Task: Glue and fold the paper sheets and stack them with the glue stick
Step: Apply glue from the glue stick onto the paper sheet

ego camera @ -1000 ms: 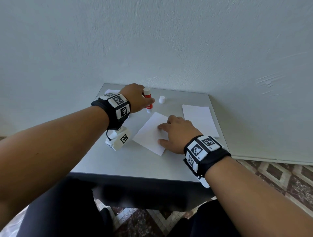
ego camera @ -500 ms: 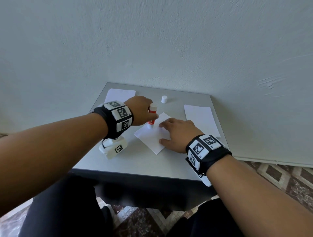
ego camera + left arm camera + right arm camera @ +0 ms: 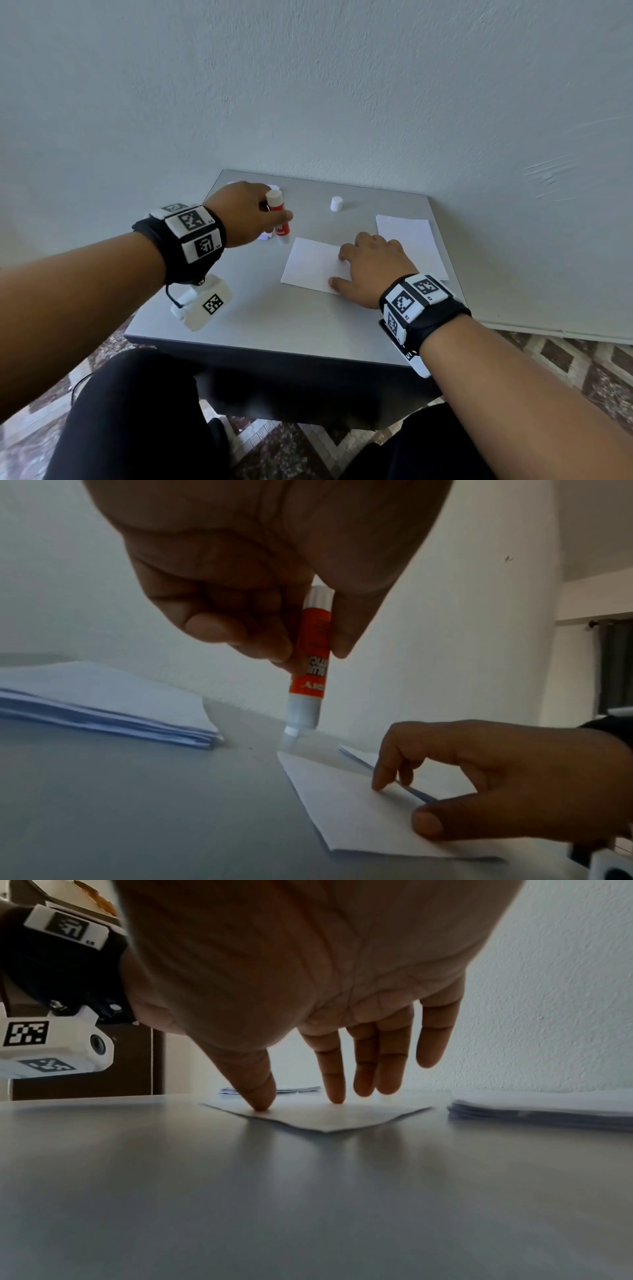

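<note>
My left hand [image 3: 260,219] pinches an uncapped red and white glue stick [image 3: 279,219] between thumb and fingers, tip down. In the left wrist view the glue stick [image 3: 310,664] is upright with its tip just beyond the far corner of a white paper sheet [image 3: 349,804]. Whether the tip touches anything is unclear. The sheet [image 3: 308,263] lies flat at the middle of the grey table [image 3: 260,329]. My right hand [image 3: 349,270] rests on its right part. Its thumb and index fingertips [image 3: 334,1093] press the sheet [image 3: 325,1116] down.
The white glue cap [image 3: 336,203] stands at the back of the table. One stack of paper sheets [image 3: 407,240] lies at the right edge. Another stack [image 3: 103,696] lies at the back left, mostly hidden behind my left hand in the head view. A wall rises behind the table.
My left hand brought the glue stick down onto the sheet's left corner, then drew it back to the left, off the corner. My right hand has stayed on the sheet.
</note>
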